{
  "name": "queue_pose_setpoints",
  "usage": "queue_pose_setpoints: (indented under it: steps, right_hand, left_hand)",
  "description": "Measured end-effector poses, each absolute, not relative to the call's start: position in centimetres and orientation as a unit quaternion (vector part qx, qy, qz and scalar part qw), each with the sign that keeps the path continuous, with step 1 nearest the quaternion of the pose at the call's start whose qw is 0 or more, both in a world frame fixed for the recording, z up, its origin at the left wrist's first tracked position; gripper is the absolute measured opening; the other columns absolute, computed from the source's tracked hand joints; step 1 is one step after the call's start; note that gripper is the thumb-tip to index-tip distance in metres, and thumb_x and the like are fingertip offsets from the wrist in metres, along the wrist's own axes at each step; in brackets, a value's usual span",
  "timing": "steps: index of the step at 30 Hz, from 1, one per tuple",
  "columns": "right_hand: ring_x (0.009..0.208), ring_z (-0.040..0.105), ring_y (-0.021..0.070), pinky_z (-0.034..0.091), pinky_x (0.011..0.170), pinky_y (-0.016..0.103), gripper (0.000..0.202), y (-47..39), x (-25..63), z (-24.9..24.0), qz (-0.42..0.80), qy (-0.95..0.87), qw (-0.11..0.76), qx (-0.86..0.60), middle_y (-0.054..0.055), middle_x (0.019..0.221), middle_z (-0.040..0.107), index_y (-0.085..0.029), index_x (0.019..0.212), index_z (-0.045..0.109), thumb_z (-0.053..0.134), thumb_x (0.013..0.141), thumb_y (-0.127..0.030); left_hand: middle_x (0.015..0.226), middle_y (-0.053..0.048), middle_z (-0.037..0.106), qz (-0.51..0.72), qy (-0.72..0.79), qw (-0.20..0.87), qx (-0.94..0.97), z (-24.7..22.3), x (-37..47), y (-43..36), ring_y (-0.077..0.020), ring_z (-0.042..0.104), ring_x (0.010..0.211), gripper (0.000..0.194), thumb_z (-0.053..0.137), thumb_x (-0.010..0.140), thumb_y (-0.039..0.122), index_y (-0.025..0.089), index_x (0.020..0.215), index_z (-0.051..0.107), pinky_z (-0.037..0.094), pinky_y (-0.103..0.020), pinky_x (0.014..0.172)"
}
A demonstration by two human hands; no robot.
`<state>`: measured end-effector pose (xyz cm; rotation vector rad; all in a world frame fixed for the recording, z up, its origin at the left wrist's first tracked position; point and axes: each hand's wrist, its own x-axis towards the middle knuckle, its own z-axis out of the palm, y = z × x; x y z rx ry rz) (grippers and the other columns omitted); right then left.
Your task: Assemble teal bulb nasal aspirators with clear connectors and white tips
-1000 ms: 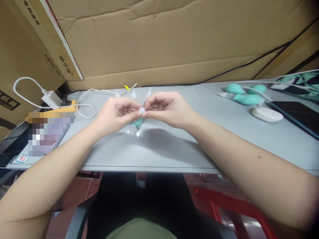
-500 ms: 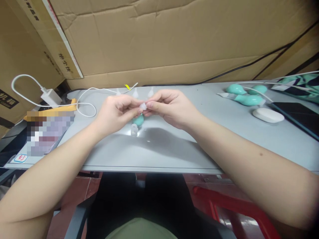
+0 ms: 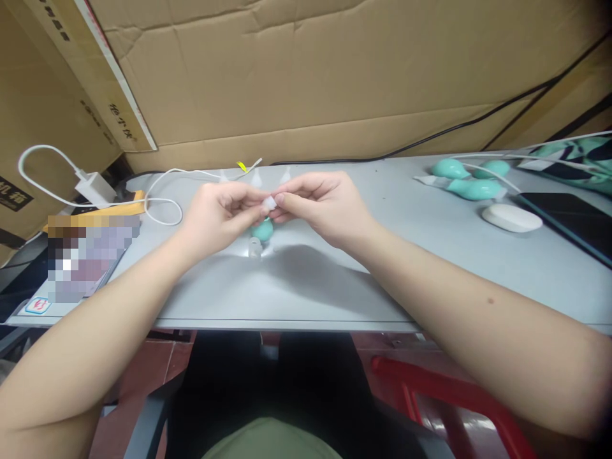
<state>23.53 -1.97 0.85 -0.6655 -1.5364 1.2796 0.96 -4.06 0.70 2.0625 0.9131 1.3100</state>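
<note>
Over the middle of the grey table (image 3: 306, 293), my left hand (image 3: 222, 213) and my right hand (image 3: 322, 207) meet at the fingertips. Both pinch one small translucent white plastic piece (image 3: 269, 203), whose exact kind I cannot make out. Just below the fingers a teal rubber bulb (image 3: 262, 230) shows, its upper part hidden. Close in front of it stands a small clear plastic piece (image 3: 255, 247). Behind the hands are translucent pointed tips (image 3: 257, 176), partly covered by my fingers.
More teal bulbs (image 3: 478, 189) lie at the right, near a white oval case (image 3: 511, 218) and a dark tablet-like slab (image 3: 571, 220). A white charger (image 3: 97, 189) with a looped cable is at left. Cardboard (image 3: 335, 76) walls the back; a red stool (image 3: 444, 389) stands below.
The whole view has shifted very slightly. Both hands keep the same pinch on the small white piece, with hardly any movement of the fingers.
</note>
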Motion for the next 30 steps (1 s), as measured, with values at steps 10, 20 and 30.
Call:
queue_pose_setpoints:
  steps: [10,20,30]
  right_hand:
    - [0.080,0.086,0.0178,0.075,0.077,0.026,0.046,-1.3,24.1,0.7,0.599,-0.597,0.463,-0.265,0.004,0.083,0.088,-0.021,0.082,0.085,0.118,0.065,-0.048]
    - [0.083,0.087,0.0209,0.078,0.088,0.037,0.025,-1.8,23.8,0.6,0.522,-0.642,0.491,-0.272,0.004,0.091,0.090,-0.022,0.093,0.091,0.106,0.081,-0.037]
    - [0.079,0.080,0.0200,0.069,0.076,0.035,0.035,-1.5,25.4,1.5,0.451,-0.725,0.435,-0.287,0.004,0.082,0.085,-0.022,0.086,0.083,0.110,0.076,-0.044]
  left_hand:
    - [0.094,-0.008,0.092,0.500,0.331,0.291,0.746,0.8,1.1,-4.1,-0.0197,0.087,0.078,0.023,0.095,0.093,0.038,0.017,0.103,0.094,0.075,-0.028,0.075]
    - [0.099,-0.009,0.093,0.493,0.356,0.297,0.736,0.6,1.2,-4.1,-0.0219,0.088,0.082,0.032,0.098,0.090,0.043,0.019,0.111,0.093,0.075,-0.032,0.077]
    - [0.087,-0.006,0.089,0.449,0.350,0.249,0.783,1.4,1.0,-4.5,-0.0183,0.083,0.077,0.020,0.094,0.095,0.037,0.019,0.101,0.092,0.065,-0.026,0.068]
